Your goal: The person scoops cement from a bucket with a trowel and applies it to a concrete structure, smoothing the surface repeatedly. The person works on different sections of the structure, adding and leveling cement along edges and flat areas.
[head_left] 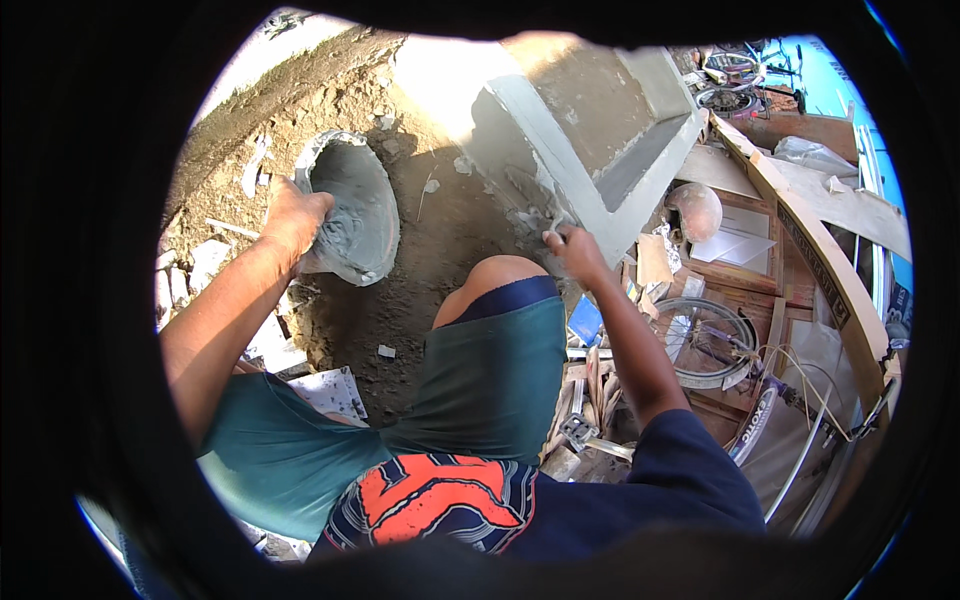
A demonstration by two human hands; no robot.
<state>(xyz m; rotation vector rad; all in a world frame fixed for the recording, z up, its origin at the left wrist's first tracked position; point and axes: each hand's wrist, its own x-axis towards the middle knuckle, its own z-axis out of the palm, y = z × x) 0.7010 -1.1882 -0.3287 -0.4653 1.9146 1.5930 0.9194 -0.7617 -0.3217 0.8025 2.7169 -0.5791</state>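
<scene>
My left hand (292, 222) grips the rim of a grey, cement-caked bucket (377, 215), tilted so its opening shows. Wet grey mortar (342, 232) lies inside it. My right hand (578, 252) is closed around the handle of a trowel, whose mortar-smeared blade (530, 192) is hard to make out against the wall. That blade is close to the side of a low, grey plastered ledge (560, 140), which turns a corner just beyond my right hand. My bent knee (500, 278) is between my two arms.
Rough soil and rubble (250, 130) lie at the left, with broken tile pieces (322, 390) near my leg. On the right are a bicycle wheel (703, 342), a long wooden board (800, 225), a rounded pinkish object (695, 212) and wood scraps. More bicycles (735, 75) stand far right.
</scene>
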